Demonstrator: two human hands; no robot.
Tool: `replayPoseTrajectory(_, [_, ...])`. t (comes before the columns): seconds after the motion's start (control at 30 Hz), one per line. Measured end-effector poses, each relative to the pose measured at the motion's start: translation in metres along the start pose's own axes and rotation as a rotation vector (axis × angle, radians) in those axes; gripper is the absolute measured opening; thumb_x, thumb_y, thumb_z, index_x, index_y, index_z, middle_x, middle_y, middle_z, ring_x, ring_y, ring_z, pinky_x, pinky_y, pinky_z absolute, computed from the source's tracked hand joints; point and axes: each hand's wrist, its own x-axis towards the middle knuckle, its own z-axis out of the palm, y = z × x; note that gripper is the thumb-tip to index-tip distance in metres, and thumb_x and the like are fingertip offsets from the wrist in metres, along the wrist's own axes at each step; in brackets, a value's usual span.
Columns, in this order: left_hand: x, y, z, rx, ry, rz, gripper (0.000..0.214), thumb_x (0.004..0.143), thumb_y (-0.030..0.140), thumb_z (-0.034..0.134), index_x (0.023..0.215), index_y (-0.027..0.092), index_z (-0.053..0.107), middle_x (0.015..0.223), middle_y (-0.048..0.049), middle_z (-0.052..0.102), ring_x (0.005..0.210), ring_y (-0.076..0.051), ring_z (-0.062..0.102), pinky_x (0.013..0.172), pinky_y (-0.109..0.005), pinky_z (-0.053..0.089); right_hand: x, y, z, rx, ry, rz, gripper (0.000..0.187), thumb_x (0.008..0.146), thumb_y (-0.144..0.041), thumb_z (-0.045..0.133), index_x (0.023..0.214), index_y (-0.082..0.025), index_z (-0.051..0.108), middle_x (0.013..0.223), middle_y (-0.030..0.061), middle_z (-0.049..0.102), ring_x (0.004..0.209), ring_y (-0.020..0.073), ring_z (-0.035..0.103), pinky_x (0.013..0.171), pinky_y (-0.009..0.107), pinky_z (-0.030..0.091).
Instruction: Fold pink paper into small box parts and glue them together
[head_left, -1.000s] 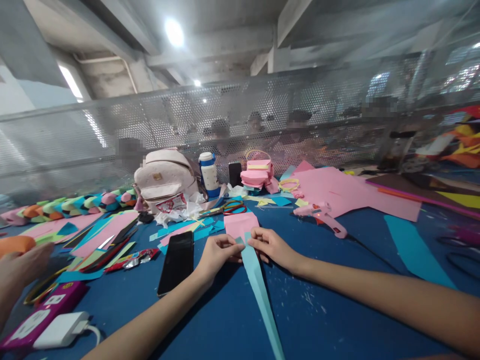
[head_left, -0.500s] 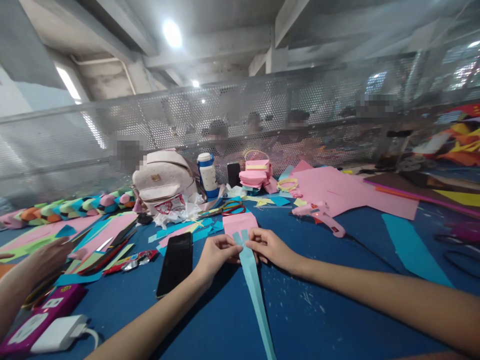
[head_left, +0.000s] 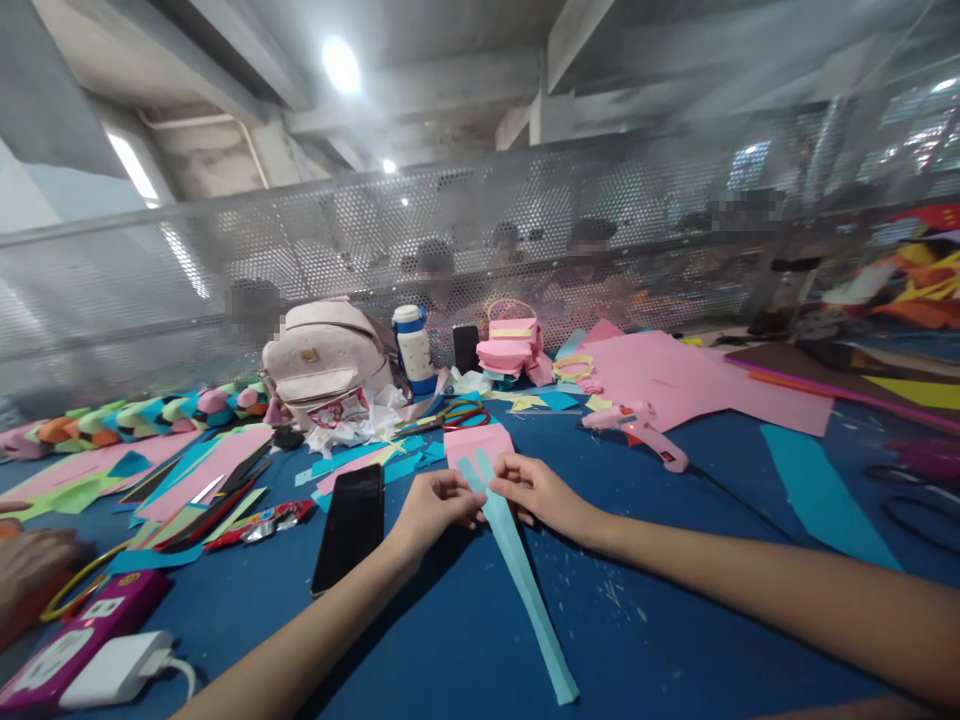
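A long light-blue paper strip (head_left: 529,580) runs from my hands toward the table's front edge, its far end split into two short tails. My left hand (head_left: 444,502) pinches the strip's left edge just below the split. Opposite it, my right hand (head_left: 534,488) pinches the right edge between thumb and fingers. Both hands are close together, nearly touching. Just beyond them lies a pink paper piece (head_left: 477,442), partly covered by the blue tails. A black phone (head_left: 349,528) rests beside my left wrist.
A pink glue gun (head_left: 637,430) with a cord lies at right, near large pink sheets (head_left: 675,375). Scissors (head_left: 461,412), a bottle (head_left: 414,350) and a backpack (head_left: 330,350) stand or lie behind. A co-worker's hand (head_left: 34,575) and a purple power strip (head_left: 86,640) are at left.
The strip's near end has swung right and now shows its tip on the table. The two tails have shifted slightly left. The co-worker's hand at left has drawn back.
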Motion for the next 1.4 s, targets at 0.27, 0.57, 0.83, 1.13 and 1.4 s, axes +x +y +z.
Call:
replayPoseTrajectory(0.27, [0.001,-0.0046,-0.001,0.013,0.041,0.046,0.039,0.058,0.043,0.086,0.063,0.015,0.059,0.054,-0.0017,0.067,0.05,-0.013,0.064,0.046,-0.018,0.048,0.0013,0.002,-0.0002,-0.005,-0.019,0.014,0.033,0.087,-0.048,0.059,0.08,-0.018,0.049,0.059,-0.0023,0.06,0.041,0.0084,0.05,0.038,0.018,0.032])
replayPoseTrajectory(0.57, [0.0006,-0.0015,-0.0006,0.041,0.006,0.038,0.039,0.055,0.042,0.087,0.065,0.012,0.064,0.053,-0.0002,0.063,0.049,-0.011,0.062,0.042,-0.016,0.045,0.0009,0.0026,-0.0014,-0.026,-0.044,0.021,0.033,0.088,-0.049,0.058,0.078,-0.018,0.049,0.052,-0.0046,0.057,0.039,0.0084,0.048,0.039,0.018,0.032])
replayPoseTrajectory(0.83, [-0.0021,0.0004,-0.0013,0.042,0.005,0.034,0.038,0.06,0.045,0.084,0.067,0.014,0.064,0.058,-0.0031,0.069,0.055,-0.013,0.066,0.043,-0.016,0.045,0.0016,0.0021,-0.0006,-0.024,-0.035,0.023,0.038,0.086,-0.054,0.059,0.078,-0.019,0.047,0.055,-0.004,0.058,0.04,0.0091,0.051,0.037,0.018,0.031])
replayPoseTrajectory(1.13, [-0.0013,-0.0021,-0.0023,0.057,-0.021,0.046,0.035,0.061,0.042,0.085,0.073,0.013,0.07,0.059,-0.001,0.066,0.052,-0.011,0.063,0.041,-0.014,0.043,0.0006,-0.0001,-0.001,-0.023,-0.062,0.019,0.036,0.087,-0.052,0.059,0.081,-0.017,0.052,0.055,-0.0043,0.057,0.041,0.0088,0.05,0.038,0.018,0.032])
replayPoseTrajectory(1.4, [-0.0011,-0.0001,-0.0018,0.058,-0.048,0.019,0.041,0.06,0.046,0.084,0.076,0.012,0.069,0.061,-0.0039,0.069,0.053,-0.012,0.065,0.042,-0.015,0.044,0.0009,0.0029,-0.0006,-0.012,-0.039,0.027,0.038,0.088,-0.054,0.057,0.078,-0.019,0.045,0.051,-0.006,0.055,0.038,0.0085,0.049,0.037,0.017,0.029])
